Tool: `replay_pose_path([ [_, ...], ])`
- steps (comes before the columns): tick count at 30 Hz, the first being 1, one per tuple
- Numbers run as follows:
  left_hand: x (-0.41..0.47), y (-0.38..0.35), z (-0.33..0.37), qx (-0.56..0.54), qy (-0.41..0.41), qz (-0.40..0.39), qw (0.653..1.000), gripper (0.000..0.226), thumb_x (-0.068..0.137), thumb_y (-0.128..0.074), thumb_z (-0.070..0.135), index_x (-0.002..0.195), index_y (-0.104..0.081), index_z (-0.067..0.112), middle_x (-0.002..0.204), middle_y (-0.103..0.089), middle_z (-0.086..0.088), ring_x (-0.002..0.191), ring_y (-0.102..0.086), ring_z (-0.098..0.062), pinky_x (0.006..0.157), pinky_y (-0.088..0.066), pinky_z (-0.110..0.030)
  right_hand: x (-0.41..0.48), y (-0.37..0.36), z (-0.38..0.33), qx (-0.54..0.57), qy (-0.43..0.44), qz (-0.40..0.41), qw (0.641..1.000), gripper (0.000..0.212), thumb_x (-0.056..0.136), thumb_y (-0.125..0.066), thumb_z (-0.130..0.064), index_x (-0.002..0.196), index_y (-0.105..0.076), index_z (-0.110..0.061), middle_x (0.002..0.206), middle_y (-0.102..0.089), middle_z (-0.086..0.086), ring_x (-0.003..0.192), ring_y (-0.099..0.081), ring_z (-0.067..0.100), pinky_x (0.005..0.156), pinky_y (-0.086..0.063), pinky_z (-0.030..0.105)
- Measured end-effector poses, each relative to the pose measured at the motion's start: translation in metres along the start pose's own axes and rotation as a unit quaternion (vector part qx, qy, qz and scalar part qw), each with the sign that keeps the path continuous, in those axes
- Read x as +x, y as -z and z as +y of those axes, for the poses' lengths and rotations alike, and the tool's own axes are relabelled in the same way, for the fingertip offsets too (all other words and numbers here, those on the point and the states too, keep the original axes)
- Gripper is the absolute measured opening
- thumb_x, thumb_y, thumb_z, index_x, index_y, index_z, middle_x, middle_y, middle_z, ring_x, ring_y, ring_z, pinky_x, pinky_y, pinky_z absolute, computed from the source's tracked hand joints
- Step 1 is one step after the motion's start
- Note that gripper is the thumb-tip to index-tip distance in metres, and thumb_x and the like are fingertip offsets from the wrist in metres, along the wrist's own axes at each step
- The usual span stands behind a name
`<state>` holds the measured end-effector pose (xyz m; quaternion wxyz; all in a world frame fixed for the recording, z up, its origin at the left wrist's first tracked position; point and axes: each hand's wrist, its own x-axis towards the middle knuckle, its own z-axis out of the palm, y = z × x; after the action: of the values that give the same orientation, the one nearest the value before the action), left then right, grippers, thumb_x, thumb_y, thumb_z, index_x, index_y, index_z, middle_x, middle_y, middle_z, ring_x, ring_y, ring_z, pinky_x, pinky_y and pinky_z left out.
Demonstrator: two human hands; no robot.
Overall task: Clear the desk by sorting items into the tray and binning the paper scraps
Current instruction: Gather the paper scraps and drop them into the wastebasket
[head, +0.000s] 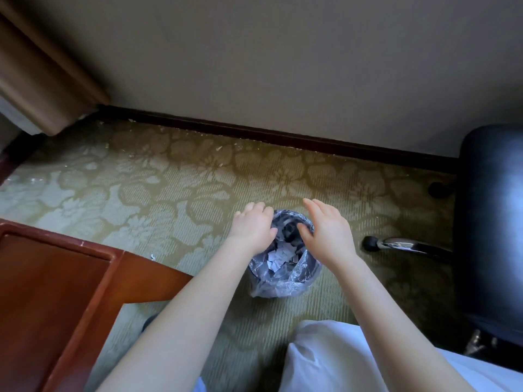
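A small dark bin (285, 281) with a clear plastic liner stands on the carpet in the middle of the head view. White paper scraps (278, 257) lie inside it. Both my hands hover over its mouth, palms down. My left hand (252, 224) is above the left rim, fingers relaxed and slightly bent. My right hand (325, 224) is above the right rim, fingers loosely spread. Neither hand holds anything that I can see.
The corner of a reddish wooden desk (56, 278) juts in at the lower left. A black office chair (489, 222) with chrome legs and castors stands at the right. One small white scrap (153, 256) lies on the patterned carpet beside the desk. A wall with dark skirting runs behind.
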<state>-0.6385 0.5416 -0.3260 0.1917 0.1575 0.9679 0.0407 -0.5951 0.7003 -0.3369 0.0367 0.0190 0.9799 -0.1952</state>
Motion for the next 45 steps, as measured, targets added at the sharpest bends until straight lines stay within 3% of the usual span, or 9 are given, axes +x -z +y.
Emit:
replay_pose_path([
  [17, -0.232, 0.117, -0.031, 0.010, 0.075, 0.262, 0.962, 0.048, 0.094, -0.045, 0.035, 0.136, -0.038, 0.013, 0.151, -0.028, -0.007, 0.143, -0.017, -0.024, 0.112, -0.024, -0.042, -0.094, 0.110, -0.137, -0.030, 0.166, 0.104, 0.980, 0.045, 0.090, -0.054, -0.029, 0.132, -0.049, -0.014, 0.140, -0.047, 0.006, 0.124, -0.046, 0.031, 0.095, -0.042, 0.042],
  [22, -0.318, 0.127, -0.050, 0.040, 0.097, 0.356, 0.929, 0.036, 0.087, -0.058, 0.025, 0.118, -0.058, 0.008, 0.135, -0.051, -0.013, 0.132, -0.041, -0.031, 0.102, -0.040, -0.046, -0.137, 0.122, -0.196, 0.005, 0.255, 0.163, 0.953, 0.037, 0.088, -0.059, -0.027, 0.121, -0.058, -0.011, 0.126, -0.060, 0.008, 0.111, -0.056, 0.034, 0.087, -0.047, 0.042],
  [27, -0.402, 0.128, -0.078, 0.065, 0.136, 0.447, 0.882, 0.039, 0.078, -0.044, 0.031, 0.102, -0.065, 0.007, 0.115, -0.063, -0.012, 0.110, -0.058, -0.033, 0.084, -0.051, -0.042, -0.182, 0.123, -0.264, 0.081, 0.354, 0.198, 0.910, 0.027, 0.083, -0.053, -0.025, 0.104, -0.066, -0.013, 0.106, -0.068, 0.006, 0.093, -0.062, 0.032, 0.077, -0.053, 0.041],
  [31, -0.467, 0.117, -0.106, 0.082, 0.208, 0.465, 0.857, 0.039, 0.077, -0.044, 0.033, 0.098, -0.066, 0.008, 0.109, -0.065, -0.009, 0.105, -0.060, -0.031, 0.076, -0.052, -0.039, -0.212, 0.111, -0.318, 0.114, 0.423, 0.201, 0.876, 0.026, 0.080, -0.049, -0.021, 0.096, -0.068, -0.012, 0.093, -0.070, 0.005, 0.081, -0.063, 0.032, 0.064, -0.053, 0.036],
  [37, -0.547, 0.095, -0.145, 0.085, 0.339, 0.447, 0.823, 0.035, 0.083, -0.061, 0.023, 0.115, -0.061, 0.008, 0.123, -0.060, -0.011, 0.120, -0.051, -0.028, 0.092, -0.047, -0.044, -0.254, 0.085, -0.396, 0.153, 0.487, 0.182, 0.841, 0.024, 0.080, -0.054, -0.018, 0.099, -0.066, -0.010, 0.094, -0.068, 0.008, 0.081, -0.062, 0.035, 0.064, -0.052, 0.040],
  [42, -0.603, 0.082, -0.175, 0.078, 0.410, 0.432, 0.800, 0.036, 0.082, -0.064, 0.020, 0.115, -0.061, 0.005, 0.123, -0.060, -0.013, 0.120, -0.051, -0.031, 0.095, -0.045, -0.047, -0.284, 0.065, -0.455, 0.166, 0.539, 0.142, 0.813, 0.030, 0.081, -0.055, -0.016, 0.109, -0.063, -0.010, 0.110, -0.066, 0.008, 0.093, -0.062, 0.033, 0.071, -0.053, 0.040],
  [45, -0.636, 0.068, -0.193, 0.080, 0.442, 0.415, 0.791, 0.033, 0.082, -0.063, 0.018, 0.112, -0.063, 0.004, 0.120, -0.061, -0.014, 0.118, -0.052, -0.032, 0.094, -0.046, -0.047, -0.297, 0.050, -0.486, 0.115, 0.571, 0.057, 0.811, 0.037, 0.086, -0.055, -0.019, 0.122, -0.057, -0.013, 0.132, -0.055, 0.008, 0.113, -0.055, 0.032, 0.083, -0.048, 0.041],
])
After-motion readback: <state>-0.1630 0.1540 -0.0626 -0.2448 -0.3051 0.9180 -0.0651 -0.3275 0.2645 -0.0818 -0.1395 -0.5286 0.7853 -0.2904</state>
